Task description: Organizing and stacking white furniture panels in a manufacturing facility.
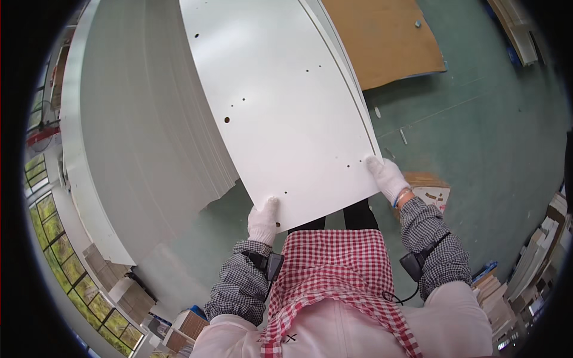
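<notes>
Many window panes [62, 256]: along the left edge, set in dark frames, with greenery showing through.
Panel stack [149, 119]: large and grey-white, left of the held panel, thin layered edges showing along its side.
Left hand [262, 221]: white-gloved, gripping the near left corner, thumb on the upper face close to a dark hole; the fingers beneath are hidden.
White panel [286, 131]: in the middle, held by both hands, stretching toward the far side; small dark holes dot its face and a dark line follows its right edge.
Checked apron [334, 256]: red and white, worn by the person, just near of the panel.
Brown sheet [379, 42]: far side, right of the panel, a small bluish object [418, 24] on it.
Right hand [388, 179]: white-gloved, gripping the near right corner, thumb on top.
Box [431, 194]: brown and white, just right of that hand.
Green floor [483, 137]: pale scraps [403, 136] lie on it.
Stacked boards [531, 262]: at the right edge.
</notes>
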`<state>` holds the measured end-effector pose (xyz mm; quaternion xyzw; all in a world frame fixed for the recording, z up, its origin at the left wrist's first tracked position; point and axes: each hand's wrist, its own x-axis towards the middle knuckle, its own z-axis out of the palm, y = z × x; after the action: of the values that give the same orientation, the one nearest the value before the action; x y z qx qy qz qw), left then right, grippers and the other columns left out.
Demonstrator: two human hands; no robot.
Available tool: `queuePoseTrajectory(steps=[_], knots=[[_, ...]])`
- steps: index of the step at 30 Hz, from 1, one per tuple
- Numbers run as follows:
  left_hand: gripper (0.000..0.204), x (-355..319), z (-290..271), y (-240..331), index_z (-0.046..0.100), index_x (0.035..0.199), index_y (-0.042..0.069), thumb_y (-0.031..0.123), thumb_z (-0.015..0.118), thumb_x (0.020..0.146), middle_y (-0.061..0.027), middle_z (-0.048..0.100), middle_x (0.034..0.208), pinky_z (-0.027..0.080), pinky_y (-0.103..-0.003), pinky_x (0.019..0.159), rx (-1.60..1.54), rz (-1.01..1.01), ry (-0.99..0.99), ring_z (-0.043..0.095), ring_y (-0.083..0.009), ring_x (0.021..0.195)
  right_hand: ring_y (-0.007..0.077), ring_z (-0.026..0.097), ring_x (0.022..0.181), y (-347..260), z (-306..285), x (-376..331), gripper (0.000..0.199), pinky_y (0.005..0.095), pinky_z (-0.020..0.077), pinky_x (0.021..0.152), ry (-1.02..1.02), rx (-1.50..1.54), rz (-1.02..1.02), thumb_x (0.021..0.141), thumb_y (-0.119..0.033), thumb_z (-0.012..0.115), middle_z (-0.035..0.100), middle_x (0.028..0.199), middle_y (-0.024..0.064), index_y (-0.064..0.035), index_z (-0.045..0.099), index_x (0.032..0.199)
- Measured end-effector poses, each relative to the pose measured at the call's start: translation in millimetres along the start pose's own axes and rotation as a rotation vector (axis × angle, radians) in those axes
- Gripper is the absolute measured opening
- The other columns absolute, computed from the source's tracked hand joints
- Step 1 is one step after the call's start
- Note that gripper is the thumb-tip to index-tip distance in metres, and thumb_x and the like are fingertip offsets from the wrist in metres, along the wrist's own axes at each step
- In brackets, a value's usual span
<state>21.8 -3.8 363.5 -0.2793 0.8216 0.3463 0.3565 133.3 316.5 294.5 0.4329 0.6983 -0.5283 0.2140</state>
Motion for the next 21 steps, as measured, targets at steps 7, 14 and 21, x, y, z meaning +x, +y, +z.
queuePoseTrajectory(steps=[7, 14, 21], knots=[[0.061, -142.9, -136.4, 53.0, 0.064, 0.12, -0.005, 0.049, 0.061, 0.09, -0.0159, 0.072, 0.104, 0.055, -0.034, 0.081, 0.021, 0.241, -0.369, 0.07, -0.0238, 0.088, 0.0256, 0.068, 0.08, -90.9, -69.5, -147.5, 0.067, 0.0378, 0.054, 0.068, 0.065, 0.013, -0.272, 0.101, -0.057, 0.048, 0.07, 0.087, 0.0152, 0.0075, 0.065, 0.104], [0.061, -239.2, -252.1, 77.5, 0.058, 0.126, -0.005, 0.046, 0.055, 0.092, -0.0189, 0.068, 0.111, 0.051, -0.037, 0.092, -0.132, 0.438, -0.399, 0.067, -0.0277, 0.103, 0.0192, 0.064, 0.062, -237.7, -94.3, -291.9, 0.061, 0.0384, 0.0542, 0.051, -0.031, 0.045, -0.158, 0.1, -0.061, 0.045, 0.067, 0.08, 0.008, -0.0034, 0.062, 0.111], [0.051, -216.3, -357.9, 66.9, 0.061, 0.125, 0.0, 0.043, 0.052, 0.099, -0.015, 0.067, 0.109, 0.055, -0.037, 0.086, -0.151, 0.534, -0.273, 0.066, -0.0231, 0.098, 0.0208, 0.049, 0.048, -309.9, -24.0, -344.3, 0.053, 0.0449, 0.0486, 0.049, -0.076, 0.045, -0.213, 0.1, -0.059, 0.049, 0.054, 0.064, 0.0054, -0.0078, 0.058, 0.094]])
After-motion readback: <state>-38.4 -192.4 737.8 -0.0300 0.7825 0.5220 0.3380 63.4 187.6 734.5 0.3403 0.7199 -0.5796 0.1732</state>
